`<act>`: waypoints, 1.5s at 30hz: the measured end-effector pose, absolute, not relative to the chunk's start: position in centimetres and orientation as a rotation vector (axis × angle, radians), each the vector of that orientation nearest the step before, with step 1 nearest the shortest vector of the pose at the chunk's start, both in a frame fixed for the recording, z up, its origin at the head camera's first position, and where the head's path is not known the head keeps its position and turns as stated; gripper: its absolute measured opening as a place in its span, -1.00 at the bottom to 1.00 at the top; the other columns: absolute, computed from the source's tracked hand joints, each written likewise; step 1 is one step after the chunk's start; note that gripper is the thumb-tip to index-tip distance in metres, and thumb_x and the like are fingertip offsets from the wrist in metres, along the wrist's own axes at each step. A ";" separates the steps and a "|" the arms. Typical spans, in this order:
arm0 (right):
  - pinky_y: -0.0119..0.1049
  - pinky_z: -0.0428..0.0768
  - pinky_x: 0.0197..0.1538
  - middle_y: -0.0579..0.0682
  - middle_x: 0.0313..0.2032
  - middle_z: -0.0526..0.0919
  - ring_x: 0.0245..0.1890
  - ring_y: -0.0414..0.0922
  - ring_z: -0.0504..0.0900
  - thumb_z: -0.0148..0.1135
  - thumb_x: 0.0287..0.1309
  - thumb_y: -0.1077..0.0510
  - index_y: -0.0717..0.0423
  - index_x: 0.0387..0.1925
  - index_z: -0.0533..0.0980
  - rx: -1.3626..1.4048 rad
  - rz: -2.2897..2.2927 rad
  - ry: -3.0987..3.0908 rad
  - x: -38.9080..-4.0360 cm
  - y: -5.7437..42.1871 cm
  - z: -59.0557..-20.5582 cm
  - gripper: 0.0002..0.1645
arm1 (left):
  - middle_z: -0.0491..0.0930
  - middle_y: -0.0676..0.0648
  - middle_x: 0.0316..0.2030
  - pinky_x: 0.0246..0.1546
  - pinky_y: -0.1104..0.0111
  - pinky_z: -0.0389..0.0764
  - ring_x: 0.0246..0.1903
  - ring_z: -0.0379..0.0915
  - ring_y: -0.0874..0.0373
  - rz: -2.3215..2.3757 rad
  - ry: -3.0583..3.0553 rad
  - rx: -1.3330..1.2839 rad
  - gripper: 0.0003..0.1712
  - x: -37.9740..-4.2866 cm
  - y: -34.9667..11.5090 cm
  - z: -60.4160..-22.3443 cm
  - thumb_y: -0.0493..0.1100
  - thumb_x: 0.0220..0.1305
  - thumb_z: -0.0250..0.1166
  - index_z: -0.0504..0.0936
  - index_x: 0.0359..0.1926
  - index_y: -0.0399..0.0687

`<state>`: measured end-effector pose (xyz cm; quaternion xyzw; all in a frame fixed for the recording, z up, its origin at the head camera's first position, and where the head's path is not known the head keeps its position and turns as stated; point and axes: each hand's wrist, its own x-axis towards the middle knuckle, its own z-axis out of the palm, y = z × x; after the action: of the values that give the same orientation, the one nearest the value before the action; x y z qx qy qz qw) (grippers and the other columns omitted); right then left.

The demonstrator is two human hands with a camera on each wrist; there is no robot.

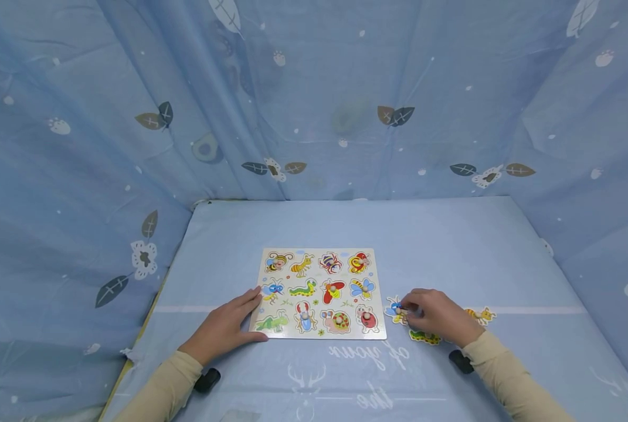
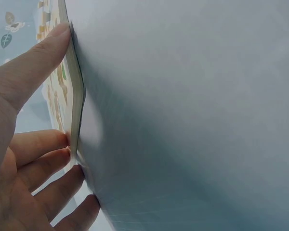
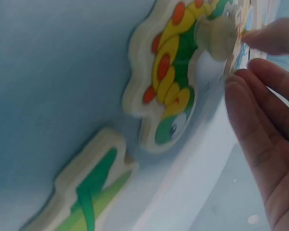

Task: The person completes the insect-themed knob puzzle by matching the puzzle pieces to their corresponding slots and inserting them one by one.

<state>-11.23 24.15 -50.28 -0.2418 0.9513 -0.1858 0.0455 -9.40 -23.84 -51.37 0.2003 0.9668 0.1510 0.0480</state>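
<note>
A wooden knob puzzle board (image 1: 321, 334) with several insect pictures lies flat in front of me. My left hand (image 1: 229, 325) spans its near left corner, fingertips against the left side and thumb at the front edge. Beyond the board's right side, my right hand (image 1: 437, 313) pinches a blue mosquito puzzle piece (image 1: 393, 308) with thumb and fingertips. Partly under that hand lies a caterpillar piece (image 3: 166, 77) with a wooden knob. A green grasshopper piece (image 3: 94, 192) shows in the right wrist view, and a yellow-striped ant piece (image 1: 484, 316) rests farther right.
Light blue cloth covers the table (image 1: 451, 246), with mirrored white lettering near the front. Blue patterned curtains (image 1: 340, 88) hang at the back and both sides. Black wrist devices (image 1: 207, 381) sit by both sleeves.
</note>
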 end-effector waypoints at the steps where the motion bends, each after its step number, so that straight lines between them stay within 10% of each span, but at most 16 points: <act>1: -0.45 0.59 -0.29 -0.30 -0.32 0.62 -0.37 -0.39 0.53 0.41 0.07 0.10 -0.07 -0.23 0.68 -0.754 -0.582 2.907 -11.3 24.0 -50.2 -0.82 | 0.17 0.06 0.48 0.26 0.06 0.47 0.41 0.21 0.03 0.461 2.949 0.610 0.15 -9.4 -23.8 -51.4 0.49 -0.10 0.35 0.32 0.41 -0.06; 27: -0.54 0.61 -0.34 -0.27 -0.36 0.68 -0.41 -0.44 0.56 0.44 0.03 0.21 -0.06 -0.35 0.72 -0.909 -0.718 2.979 -13.1 21.2 -49.1 -0.88 | 0.18 0.05 0.47 0.26 0.07 0.47 0.41 0.22 0.02 0.436 2.948 0.626 0.16 -9.5 -23.8 -51.3 0.51 -0.10 0.34 0.32 0.41 -0.06; 45: -0.56 0.52 -0.33 -0.32 -0.42 0.63 -0.47 -0.47 0.48 0.30 0.20 0.15 -0.14 -0.39 0.71 -1.318 -0.670 2.794 -17.7 7.5 -47.8 -0.87 | 0.18 0.05 0.47 0.24 0.04 0.48 0.40 0.23 0.02 0.446 2.949 0.608 0.15 -9.4 -23.8 -51.5 0.49 -0.10 0.36 0.33 0.41 -0.06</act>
<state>-17.68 7.52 -47.82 -0.4168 0.8839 -0.2121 -0.0098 -9.43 -23.76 -51.46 0.1996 0.9677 0.1462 0.0489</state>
